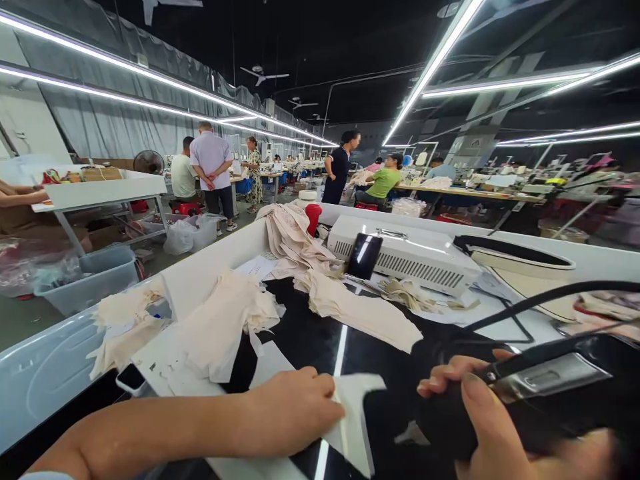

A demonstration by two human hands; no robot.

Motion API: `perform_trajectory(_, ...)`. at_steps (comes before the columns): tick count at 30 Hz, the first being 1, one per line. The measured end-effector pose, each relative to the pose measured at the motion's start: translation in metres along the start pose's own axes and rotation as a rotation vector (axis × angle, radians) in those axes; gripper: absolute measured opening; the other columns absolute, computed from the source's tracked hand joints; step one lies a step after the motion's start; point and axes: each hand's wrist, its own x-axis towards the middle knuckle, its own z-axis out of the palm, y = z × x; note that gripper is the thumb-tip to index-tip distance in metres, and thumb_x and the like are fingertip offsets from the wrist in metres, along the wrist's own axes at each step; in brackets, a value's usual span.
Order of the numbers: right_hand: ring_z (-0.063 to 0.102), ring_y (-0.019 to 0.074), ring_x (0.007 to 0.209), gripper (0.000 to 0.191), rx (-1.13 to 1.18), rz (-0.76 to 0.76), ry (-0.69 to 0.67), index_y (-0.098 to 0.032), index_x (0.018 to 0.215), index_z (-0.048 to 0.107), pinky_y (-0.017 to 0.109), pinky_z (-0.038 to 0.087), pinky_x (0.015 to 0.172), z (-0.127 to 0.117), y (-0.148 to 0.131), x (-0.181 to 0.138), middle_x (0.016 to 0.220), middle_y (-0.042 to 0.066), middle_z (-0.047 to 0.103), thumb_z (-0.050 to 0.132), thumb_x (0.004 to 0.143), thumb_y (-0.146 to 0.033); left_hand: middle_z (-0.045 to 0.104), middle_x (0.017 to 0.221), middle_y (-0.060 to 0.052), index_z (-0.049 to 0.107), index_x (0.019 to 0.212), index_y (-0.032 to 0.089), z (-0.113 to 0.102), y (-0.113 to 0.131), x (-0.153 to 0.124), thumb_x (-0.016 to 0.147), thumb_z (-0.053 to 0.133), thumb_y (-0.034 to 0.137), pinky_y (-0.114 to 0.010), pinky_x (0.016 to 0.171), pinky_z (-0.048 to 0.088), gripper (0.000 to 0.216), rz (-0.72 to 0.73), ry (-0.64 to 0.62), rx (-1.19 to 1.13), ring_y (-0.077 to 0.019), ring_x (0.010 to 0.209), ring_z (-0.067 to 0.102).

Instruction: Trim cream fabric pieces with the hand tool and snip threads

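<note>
Piece: white cut piece point(357, 420) lies flat on the black table point(310, 333), under your left hand's fingers.
Left hand point(295, 410): curled, pressing it down.
Right hand point(480, 413): wrapped round black corded tool point(545, 380), just right of the piece.

Left forearm point(150, 433) came in bare from the lower left of the frame, running right and slightly up, wrist straight. Left hand point(295, 408) sat at bottom centre, palm down, knuckles up, fingers curled under. Right hand point(487, 427) was at lower right, apart from the left, fingers wrapped in a closed grip, thumb laid along the top, pointing up-left.
</note>
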Motion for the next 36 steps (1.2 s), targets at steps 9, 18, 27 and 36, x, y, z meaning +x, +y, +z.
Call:
perform_trajectory(9, 0.06, 0.0139, 0.056, 0.042, -0.114, -0.043, -0.148, -0.025, 0.11, 0.057, 0.03, 0.057, 0.053, -0.005, -0.03, -0.019, 0.075, -0.005, 0.065, 0.084, 0.079, -0.038, 0.061, 0.102, -0.004, 0.062, 0.108, 0.018, -0.022, 0.025, -0.013, 0.101, 0.054, 0.019, -0.029, 0.055, 0.046, 0.011, -0.143, -0.13, -0.123, -0.0166, 0.066, 0.062)
perform_trajectory(18, 0.062, 0.0132, 0.059, 0.038, -0.05, -0.05, -0.194, -0.027, 0.114, 0.056, 0.029, 0.056, 0.056, -0.01, -0.032, -0.037, 0.081, -0.005, 0.065, 0.08, 0.085, -0.032, 0.064, 0.09, -0.004, 0.062, 0.095, 0.017, -0.001, 0.02, -0.014, 0.093, 0.055, 0.0, -0.029, 0.069, 0.051, 0.018, 0.253, 0.205, -0.046, -0.0187, 0.082, 0.062)
perform_trajectory(27, 0.064, 0.0127, 0.058, 0.038, -0.025, -0.04, -0.207, -0.026, 0.115, 0.055, 0.028, 0.056, 0.054, -0.009, -0.026, -0.043, 0.081, -0.005, 0.066, 0.079, 0.085, -0.026, 0.068, 0.09, -0.005, 0.066, 0.095, 0.013, 0.017, 0.022, 0.008, 0.102, 0.049, 0.006, -0.029, 0.082, 0.055, 0.021, 0.487, 0.279, -0.099, -0.0187, 0.092, 0.065)
perform_trajectory(36, 0.064, 0.0129, 0.056, 0.038, -0.025, -0.049, -0.178, -0.025, 0.114, 0.056, 0.028, 0.057, 0.054, -0.007, -0.029, -0.044, 0.079, -0.005, 0.066, 0.08, 0.085, -0.027, 0.069, 0.106, -0.005, 0.066, 0.111, 0.016, 0.023, 0.011, 0.0, 0.102, 0.052, 0.009, -0.031, 0.085, 0.058, 0.018, 0.375, 0.271, -0.146, -0.0196, 0.098, 0.067)
